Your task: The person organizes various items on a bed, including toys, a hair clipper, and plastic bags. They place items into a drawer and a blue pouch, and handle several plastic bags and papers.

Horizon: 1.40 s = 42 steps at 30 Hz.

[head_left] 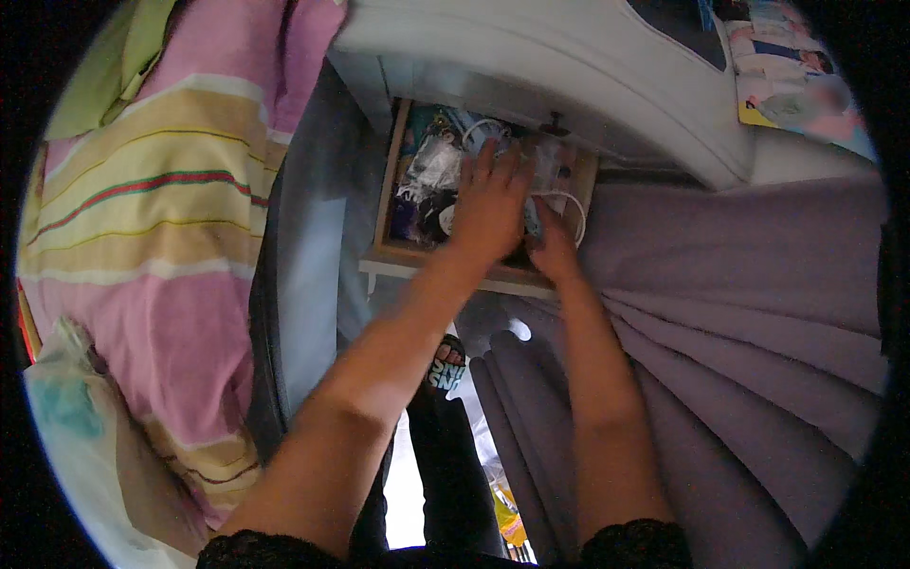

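One bare left hand of ours lies unclenched, fingers stretched towards 12 o'clock, over the crowded contents of the open, light wooden drawer at 12 o'clock, under the white curved-front cabinet. Our bare right hand, at the drawer's 4 o'clock, is against a small light-blue object; we cannot tell whether it grasps it. A thin white looped cord curves at that hand's 1 o'clock, and crinkled clear plastic packets lie at the other's 10 o'clock. Mauve pleated curtain hangs at 3 o'clock
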Tool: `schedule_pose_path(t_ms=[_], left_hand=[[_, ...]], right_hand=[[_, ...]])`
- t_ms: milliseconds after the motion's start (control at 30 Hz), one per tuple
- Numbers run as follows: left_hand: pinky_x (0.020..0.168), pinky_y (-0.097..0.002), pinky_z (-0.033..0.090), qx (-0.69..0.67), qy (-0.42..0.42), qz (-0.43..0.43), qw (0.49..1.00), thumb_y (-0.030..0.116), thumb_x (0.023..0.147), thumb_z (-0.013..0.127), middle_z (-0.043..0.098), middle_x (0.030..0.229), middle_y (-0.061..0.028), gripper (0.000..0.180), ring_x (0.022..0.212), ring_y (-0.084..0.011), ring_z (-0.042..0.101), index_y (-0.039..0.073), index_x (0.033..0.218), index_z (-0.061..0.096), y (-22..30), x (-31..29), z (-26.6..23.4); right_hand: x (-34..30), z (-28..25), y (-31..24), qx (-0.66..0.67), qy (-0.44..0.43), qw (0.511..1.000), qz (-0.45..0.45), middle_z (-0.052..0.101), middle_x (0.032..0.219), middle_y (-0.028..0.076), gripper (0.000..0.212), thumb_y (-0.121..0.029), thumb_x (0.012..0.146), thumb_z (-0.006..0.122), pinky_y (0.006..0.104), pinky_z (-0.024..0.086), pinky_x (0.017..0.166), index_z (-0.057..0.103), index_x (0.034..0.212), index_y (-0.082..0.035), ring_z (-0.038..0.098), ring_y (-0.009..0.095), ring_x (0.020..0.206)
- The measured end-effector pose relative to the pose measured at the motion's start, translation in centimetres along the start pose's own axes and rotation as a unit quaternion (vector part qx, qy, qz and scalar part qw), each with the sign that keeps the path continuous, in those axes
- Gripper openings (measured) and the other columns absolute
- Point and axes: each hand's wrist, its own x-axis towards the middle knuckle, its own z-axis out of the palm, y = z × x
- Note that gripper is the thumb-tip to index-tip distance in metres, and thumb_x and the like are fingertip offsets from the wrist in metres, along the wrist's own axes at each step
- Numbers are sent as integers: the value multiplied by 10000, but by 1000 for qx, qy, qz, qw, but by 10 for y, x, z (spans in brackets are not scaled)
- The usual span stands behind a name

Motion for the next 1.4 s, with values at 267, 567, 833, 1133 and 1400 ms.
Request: schedule_pose_path(t_ms=[267, 567, 833, 1133, 1400], left_hand=[[1014, -644, 186, 114, -159, 15, 981, 303, 871, 483, 372, 1376, -105, 433, 1303, -317, 279, 191, 1288, 450, -47, 58, 19], [1012, -481, 308, -62, -42, 93, 993, 123, 832, 534, 525, 1224, -146, 382, 1170, -367, 437, 127, 1214, 523, -73, 64, 14], [959, -386, 356, -277, 243, -240, 898, 38, 840, 536, 514, 1193, -135, 353, 1101, -281, 487, 6, 1188, 485, 12, -125, -48], [921, -347, 350, -678, 13, -554, 483, 113, 819, 583, 501, 1165, -83, 442, 1123, -208, 447, 93, 1228, 417, 2, -80, -38], [1011, -381, 296, -634, -51, -423, 646, 188, 884, 508, 395, 1382, -98, 617, 1266, -222, 354, 83, 1419, 220, -17, -21, -108]], right_hand=[[-3, -13, -41, -178, 61, 981, 51, 289, 1398, 226, 723, -228, 729, 667, 460, 263, 1044, 341, 1342, -25, 275, 414, 1281], [27, 23, -13, -168, 135, 974, 68, 114, 1428, 315, 861, -457, 811, 581, 462, 119, 1098, 185, 1378, 56, 106, 433, 1340], [31, -22, -43, -107, 104, 986, 69, 186, 1442, 241, 741, -362, 824, 583, 458, 169, 1087, 269, 1355, 47, 167, 392, 1338], [68, -14, -101, -295, 84, 952, -11, 299, 1397, 208, 613, -328, 845, 549, 558, 267, 995, 360, 1316, 17, 294, 375, 1273], [-45, -23, -181, -116, 193, 974, -2, 501, 1216, 201, 351, -103, 784, 597, 447, 333, 978, 546, 1108, 24, 425, 370, 1170]])
